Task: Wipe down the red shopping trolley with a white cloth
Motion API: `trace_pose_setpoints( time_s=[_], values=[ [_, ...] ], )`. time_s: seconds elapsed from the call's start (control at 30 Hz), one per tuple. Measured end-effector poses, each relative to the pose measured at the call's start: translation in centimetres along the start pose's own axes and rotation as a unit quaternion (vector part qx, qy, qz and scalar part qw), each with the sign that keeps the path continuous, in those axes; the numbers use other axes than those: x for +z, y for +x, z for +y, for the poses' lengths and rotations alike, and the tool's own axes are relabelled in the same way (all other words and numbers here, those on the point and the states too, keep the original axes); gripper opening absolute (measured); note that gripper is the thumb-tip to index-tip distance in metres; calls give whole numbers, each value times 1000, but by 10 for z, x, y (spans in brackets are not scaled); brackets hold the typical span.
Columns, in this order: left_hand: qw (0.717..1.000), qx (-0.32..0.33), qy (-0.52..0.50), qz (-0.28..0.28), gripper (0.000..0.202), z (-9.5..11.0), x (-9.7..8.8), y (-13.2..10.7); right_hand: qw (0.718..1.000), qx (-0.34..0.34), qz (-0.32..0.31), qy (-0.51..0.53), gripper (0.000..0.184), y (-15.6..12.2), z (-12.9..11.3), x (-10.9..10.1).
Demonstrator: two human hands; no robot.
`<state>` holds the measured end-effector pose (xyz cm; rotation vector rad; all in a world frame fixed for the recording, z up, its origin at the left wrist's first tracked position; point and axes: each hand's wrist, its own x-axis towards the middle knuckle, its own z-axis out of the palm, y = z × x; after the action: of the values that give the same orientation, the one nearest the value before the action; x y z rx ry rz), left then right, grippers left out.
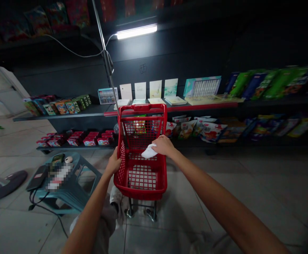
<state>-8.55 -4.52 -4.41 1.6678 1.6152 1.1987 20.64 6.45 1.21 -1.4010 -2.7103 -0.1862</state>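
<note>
Your forearms reach to the small red shopping cart, your left hand gripping its side while your right hand presses a white cloth against its mesh.

A shop, with shelves of packaged goods and a red shopping cart.

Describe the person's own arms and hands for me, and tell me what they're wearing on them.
Both arms are bare: neither the left forearm nor the right forearm has a sleeve on it. The left hand and right hand wear no gloves. No watch, bracelet or ring shows on either, though the dim light could hide small details.
</note>
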Motion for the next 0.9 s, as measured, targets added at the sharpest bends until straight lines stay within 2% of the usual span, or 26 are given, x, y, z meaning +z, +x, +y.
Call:
trace_pose_setpoints(
  time_s=[0.1,0.2,0.33,0.47,0.63,0.9],
  values=[
    [994,-75,70,24,68,10,-1,11,1000,16,4,2,37,1,-3,-4],
    [975,-174,130,46,66,20,0,37,1000,22,-1,-5,40,2,-4,-7],
    [969,-186,150,63,72,23,1,82,999,35,-8,5,39,4,-5,-7],
    [968,-189,158,41,60,13,2,112,999,33,-7,11,39,10,-1,-2],
    [962,-189,196,24,48,8,5,121,998,41,10,36,37,18,6,8],
    [945,-222,237,33,37,18,15,120,994,37,60,79,33,17,17,21]
  ],
)
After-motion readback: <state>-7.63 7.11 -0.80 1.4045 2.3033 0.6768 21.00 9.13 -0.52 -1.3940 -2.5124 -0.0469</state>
